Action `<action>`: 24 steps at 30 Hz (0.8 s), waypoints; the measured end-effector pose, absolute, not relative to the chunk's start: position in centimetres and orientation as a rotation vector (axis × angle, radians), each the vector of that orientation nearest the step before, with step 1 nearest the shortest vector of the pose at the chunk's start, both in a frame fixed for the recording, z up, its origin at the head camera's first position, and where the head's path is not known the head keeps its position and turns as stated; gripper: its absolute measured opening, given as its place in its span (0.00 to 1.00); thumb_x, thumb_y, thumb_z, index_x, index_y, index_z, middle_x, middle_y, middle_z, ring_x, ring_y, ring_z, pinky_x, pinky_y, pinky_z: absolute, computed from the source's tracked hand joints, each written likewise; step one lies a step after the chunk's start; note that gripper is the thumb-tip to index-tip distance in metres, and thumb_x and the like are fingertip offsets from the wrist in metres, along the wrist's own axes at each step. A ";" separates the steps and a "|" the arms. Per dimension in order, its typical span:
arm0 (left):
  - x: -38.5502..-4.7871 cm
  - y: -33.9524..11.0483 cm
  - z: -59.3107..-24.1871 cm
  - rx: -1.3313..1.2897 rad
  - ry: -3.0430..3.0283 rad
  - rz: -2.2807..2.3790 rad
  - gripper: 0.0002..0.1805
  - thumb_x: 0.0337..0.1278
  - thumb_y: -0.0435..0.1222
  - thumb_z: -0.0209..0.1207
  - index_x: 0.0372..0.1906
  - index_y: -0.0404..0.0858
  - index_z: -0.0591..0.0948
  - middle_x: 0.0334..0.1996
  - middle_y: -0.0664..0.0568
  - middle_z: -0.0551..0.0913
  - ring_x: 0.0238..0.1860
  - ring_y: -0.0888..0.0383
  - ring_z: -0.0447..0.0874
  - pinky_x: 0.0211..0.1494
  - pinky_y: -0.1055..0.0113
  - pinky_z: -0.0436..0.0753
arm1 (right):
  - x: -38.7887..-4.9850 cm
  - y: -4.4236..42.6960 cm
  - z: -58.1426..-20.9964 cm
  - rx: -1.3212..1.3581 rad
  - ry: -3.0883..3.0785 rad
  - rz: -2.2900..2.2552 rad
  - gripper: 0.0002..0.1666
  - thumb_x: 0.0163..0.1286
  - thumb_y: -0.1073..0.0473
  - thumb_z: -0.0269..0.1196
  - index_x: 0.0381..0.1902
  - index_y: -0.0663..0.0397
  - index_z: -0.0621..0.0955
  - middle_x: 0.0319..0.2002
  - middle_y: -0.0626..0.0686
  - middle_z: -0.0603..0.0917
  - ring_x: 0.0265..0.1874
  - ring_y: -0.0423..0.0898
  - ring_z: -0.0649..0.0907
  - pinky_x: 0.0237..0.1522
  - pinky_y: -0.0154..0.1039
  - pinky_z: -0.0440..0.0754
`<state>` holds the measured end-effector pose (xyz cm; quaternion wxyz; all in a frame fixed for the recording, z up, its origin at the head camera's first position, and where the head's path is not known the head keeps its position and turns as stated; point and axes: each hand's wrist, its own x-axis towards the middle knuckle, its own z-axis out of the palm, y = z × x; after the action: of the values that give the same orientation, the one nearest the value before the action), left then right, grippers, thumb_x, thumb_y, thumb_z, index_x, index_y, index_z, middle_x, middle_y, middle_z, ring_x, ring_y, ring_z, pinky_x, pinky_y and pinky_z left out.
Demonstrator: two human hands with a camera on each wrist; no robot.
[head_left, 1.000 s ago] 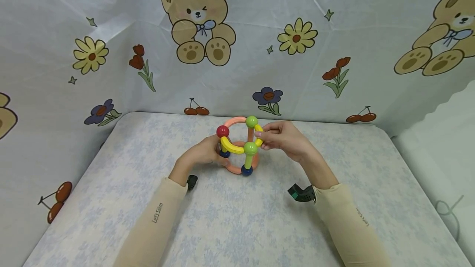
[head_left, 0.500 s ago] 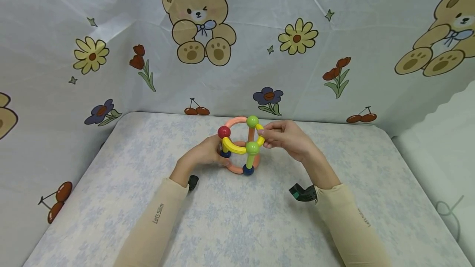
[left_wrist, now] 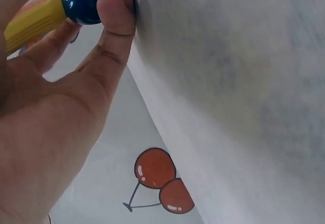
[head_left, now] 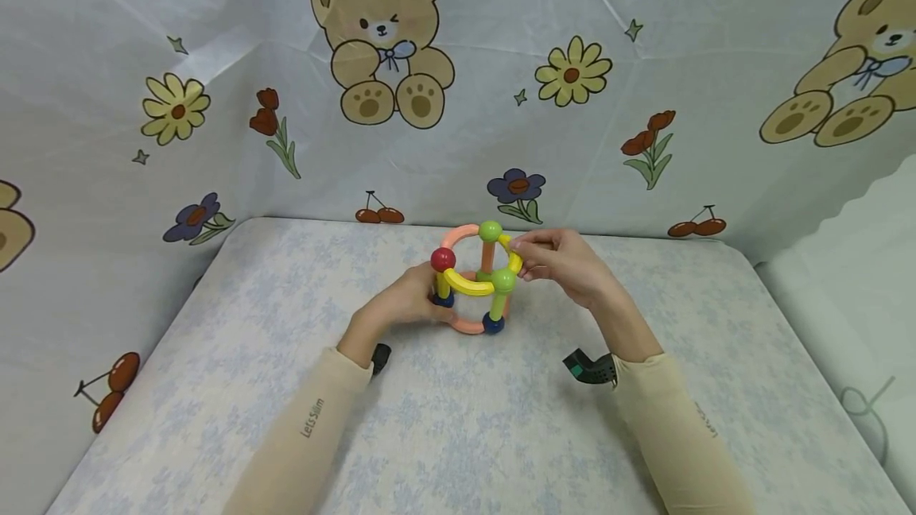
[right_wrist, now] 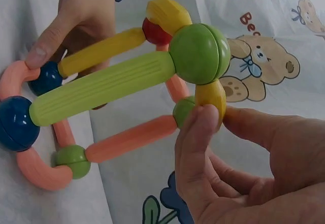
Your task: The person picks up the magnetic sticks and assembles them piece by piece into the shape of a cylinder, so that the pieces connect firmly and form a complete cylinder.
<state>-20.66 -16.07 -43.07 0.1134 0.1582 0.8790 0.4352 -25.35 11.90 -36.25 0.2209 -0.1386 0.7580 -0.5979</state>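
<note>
A ball-and-stick building toy [head_left: 468,288] stands on the table, with curved sticks forming a top and a bottom ring and straight sticks upright between them. At its left side, my left hand [head_left: 404,299] grips the lower corner, where a blue ball [left_wrist: 84,1] meets a yellow upright stick [left_wrist: 33,25]. The thumb lies at that ball. My right hand [head_left: 568,267] pinches a curved yellow stick [right_wrist: 211,98] of the top ring between thumb and fingers. That stick sits against a green ball [right_wrist: 199,54]. A red ball [head_left: 443,259] tops the left corner.
The table [head_left: 458,427] wears a pale blue-patterned cover. Behind it hangs a white cloth [head_left: 472,149] printed with bears, flowers and cherries. A dark wrist device [head_left: 591,367] sits at the right sleeve. A thin cord [head_left: 869,412] lies at far right.
The toy has shifted slightly right and turned a little, and both hands have moved right with it. Their holds on it look the same.
</note>
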 end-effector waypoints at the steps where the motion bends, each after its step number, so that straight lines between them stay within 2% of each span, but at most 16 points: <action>1: -20.6 -15.9 -43.0 0.455 2.583 1.264 0.45 0.48 0.38 0.82 0.71 0.41 0.72 0.49 0.49 0.85 0.53 0.50 0.79 0.63 0.50 0.79 | -25.5 12.2 -36.3 -0.402 2.092 -1.642 0.24 0.83 0.56 0.58 0.63 0.73 0.77 0.45 0.57 0.84 0.36 0.44 0.86 0.46 0.37 0.88; 3: -20.5 -15.5 -42.9 0.416 2.599 1.224 0.38 0.47 0.38 0.83 0.64 0.40 0.76 0.43 0.48 0.84 0.48 0.51 0.80 0.56 0.54 0.81 | -25.9 13.0 -36.4 -0.462 2.092 -1.590 0.23 0.86 0.58 0.52 0.66 0.73 0.75 0.50 0.60 0.84 0.42 0.46 0.87 0.51 0.40 0.88; 5: -20.5 -15.0 -42.9 0.375 2.622 1.176 0.31 0.46 0.37 0.83 0.55 0.38 0.80 0.38 0.48 0.83 0.43 0.51 0.79 0.49 0.57 0.81 | -26.2 13.6 -36.7 -0.547 2.127 -1.476 0.22 0.86 0.62 0.50 0.68 0.71 0.74 0.53 0.63 0.84 0.48 0.50 0.87 0.55 0.45 0.87; 9: -20.3 -14.0 -43.1 0.305 2.717 1.095 0.26 0.46 0.39 0.83 0.47 0.35 0.82 0.37 0.47 0.81 0.41 0.53 0.77 0.44 0.60 0.78 | -26.4 13.7 -37.8 -0.707 2.303 -1.151 0.22 0.77 0.64 0.64 0.66 0.63 0.78 0.56 0.60 0.86 0.57 0.57 0.85 0.60 0.53 0.84; 13: -20.1 -13.5 -43.4 0.274 2.789 1.051 0.27 0.49 0.41 0.82 0.49 0.35 0.81 0.39 0.47 0.79 0.43 0.52 0.76 0.45 0.59 0.77 | -26.4 12.5 -39.3 -0.762 2.504 -0.974 0.22 0.67 0.58 0.75 0.57 0.58 0.85 0.52 0.58 0.89 0.54 0.57 0.87 0.53 0.52 0.86; 17: -20.2 -14.0 -43.1 0.306 2.758 1.034 0.29 0.48 0.39 0.82 0.53 0.36 0.80 0.40 0.45 0.79 0.42 0.52 0.75 0.44 0.60 0.77 | -26.4 11.4 -40.3 -0.780 2.634 -0.939 0.16 0.64 0.59 0.78 0.48 0.57 0.89 0.43 0.58 0.92 0.46 0.56 0.90 0.45 0.49 0.86; 20: -20.5 -15.2 -42.3 0.329 2.714 1.085 0.30 0.48 0.32 0.81 0.57 0.36 0.80 0.43 0.42 0.81 0.41 0.52 0.77 0.42 0.62 0.77 | -26.5 11.0 -40.9 -0.834 2.681 -0.892 0.13 0.63 0.61 0.78 0.44 0.57 0.89 0.40 0.56 0.92 0.44 0.55 0.90 0.44 0.47 0.86; 22: -20.6 -15.9 -41.6 0.291 2.708 1.198 0.27 0.54 0.28 0.75 0.59 0.36 0.80 0.44 0.40 0.83 0.39 0.51 0.80 0.39 0.63 0.79 | -26.6 10.8 -41.2 -0.875 2.700 -0.861 0.12 0.62 0.62 0.79 0.42 0.57 0.89 0.40 0.55 0.92 0.45 0.55 0.90 0.45 0.47 0.86; 24: -20.8 -16.4 -40.8 0.222 2.715 1.385 0.21 0.64 0.28 0.67 0.61 0.36 0.80 0.43 0.40 0.87 0.38 0.48 0.84 0.40 0.60 0.83 | -26.6 10.7 -41.4 -0.909 2.708 -0.847 0.12 0.63 0.62 0.78 0.42 0.57 0.88 0.40 0.55 0.92 0.46 0.55 0.90 0.47 0.48 0.87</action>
<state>-20.77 -16.39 -40.76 0.0428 0.0726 0.8876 0.4529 -26.63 10.70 -41.38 0.0812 -0.3041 0.9059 -0.2834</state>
